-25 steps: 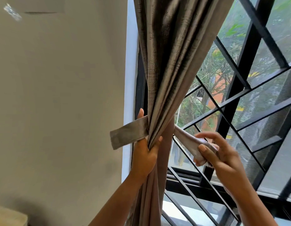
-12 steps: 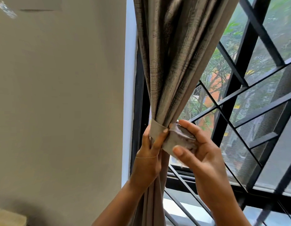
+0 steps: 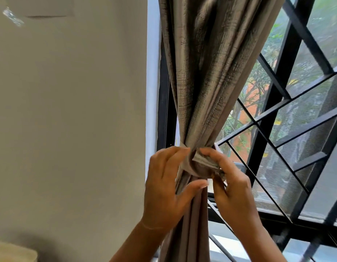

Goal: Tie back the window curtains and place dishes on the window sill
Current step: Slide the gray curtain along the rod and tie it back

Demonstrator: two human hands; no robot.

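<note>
the curtain (image 3: 207, 82) hung gathered into one tight bundle just beside the left upright of the black window frame (image 3: 164, 110), pinched to a waist by a tie-back band (image 3: 199, 167) of the same grey cloth. this left the glass and the grille (image 3: 277, 103) to the right of that upright uncovered. the left hand (image 3: 164, 190) cupped the bundle from the frame's side, its fingers (image 3: 180, 151) curled onto the band's top edge and its thumb reaching under, probably to stop the folds spreading. whether the thumb actually pressed the cloth could not be told. the right hand (image 3: 233, 191), on the side away from the upright, pinched the band's folded end between curled fingertips and thumb, seemingly drawing it snug for fastening. how the two ends joined, by hook, knot or loop, was hidden behind the fingers. the curtain's hem was cut off below, and neither the sill nor any dishes showed. a pale object (image 3: 12, 252) far left of the frame was too cropped to name.
</note>
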